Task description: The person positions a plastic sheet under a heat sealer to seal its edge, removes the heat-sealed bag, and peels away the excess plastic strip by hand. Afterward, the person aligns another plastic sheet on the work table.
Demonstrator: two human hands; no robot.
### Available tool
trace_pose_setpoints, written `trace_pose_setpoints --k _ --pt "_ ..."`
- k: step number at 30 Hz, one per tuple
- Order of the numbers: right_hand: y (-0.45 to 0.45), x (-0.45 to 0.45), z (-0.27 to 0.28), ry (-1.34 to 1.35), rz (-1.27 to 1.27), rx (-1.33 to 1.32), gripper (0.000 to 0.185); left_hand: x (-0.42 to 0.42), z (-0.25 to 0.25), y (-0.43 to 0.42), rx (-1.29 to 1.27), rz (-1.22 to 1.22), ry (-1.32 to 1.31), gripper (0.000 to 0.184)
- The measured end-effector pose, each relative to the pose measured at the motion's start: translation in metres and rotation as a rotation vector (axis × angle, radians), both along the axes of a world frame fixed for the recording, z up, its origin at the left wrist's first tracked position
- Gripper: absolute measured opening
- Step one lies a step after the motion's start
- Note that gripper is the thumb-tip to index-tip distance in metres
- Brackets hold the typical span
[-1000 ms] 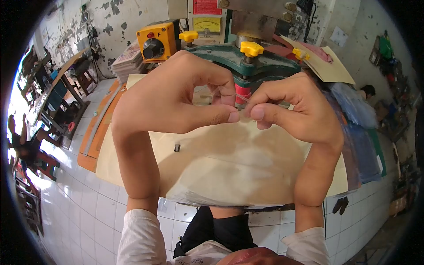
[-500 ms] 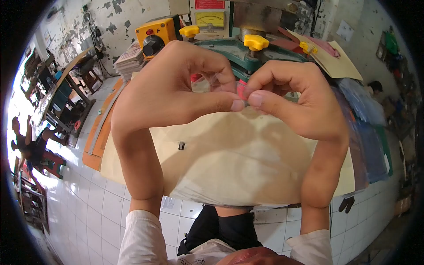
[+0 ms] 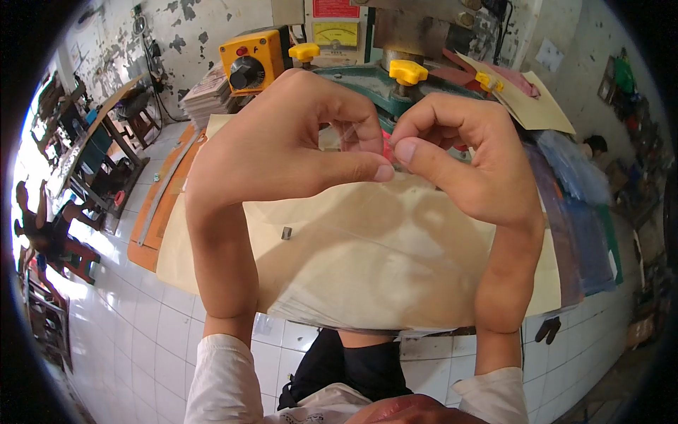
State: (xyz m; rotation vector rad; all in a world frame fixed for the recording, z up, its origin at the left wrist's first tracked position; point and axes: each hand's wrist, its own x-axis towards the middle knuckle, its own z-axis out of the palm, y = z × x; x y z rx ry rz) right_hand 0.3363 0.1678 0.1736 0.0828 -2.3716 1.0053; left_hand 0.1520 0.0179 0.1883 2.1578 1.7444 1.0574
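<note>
My left hand (image 3: 296, 145) and my right hand (image 3: 470, 152) are raised over the work surface, their fingertips almost meeting. Thumb and fingers are pinched together on both. Between the tips shows a small pink-red piece (image 3: 387, 145), mostly covered by fingers. What looks like a bit of clear film glints by the left fingers; I cannot make out exactly what either hand grips. Below, a cream sheet (image 3: 353, 247) under clear plastic covers the work surface. A small dark metal-looking block (image 3: 286, 233) lies on it, nearest my left forearm.
Behind my hands stands a green machine frame (image 3: 346, 74) with yellow knobs (image 3: 408, 72) and a yellow control box (image 3: 247, 60). Paper stacks (image 3: 207, 102) sit at left, near a metal ruler (image 3: 166, 191). Plastic sheets (image 3: 575, 166) hang at right. A person (image 3: 53, 226) sits far left.
My hands keep their pinch and have shifted very slightly; the left thumb tip now sits a little further right, overlapping nearer the right fingers. The view has moved slightly. The small block stays put.
</note>
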Motion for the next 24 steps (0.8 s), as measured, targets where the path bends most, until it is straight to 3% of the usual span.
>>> trace_pose_setpoints --k 7,19,24 --pt "-0.007 -0.005 -0.005 0.219 -0.137 0.234 0.005 0.002 -0.002 0.004 0.013 -0.032 0.034 0.023" --pt "-0.006 -0.005 -0.005 0.241 -0.267 0.648 0.010 0.009 -0.014 0.012 0.086 -0.028 0.110 0.015" --pt "-0.007 -0.004 -0.005 0.276 -0.223 0.674 0.011 0.010 -0.018 0.015 0.139 -0.032 0.114 0.012"
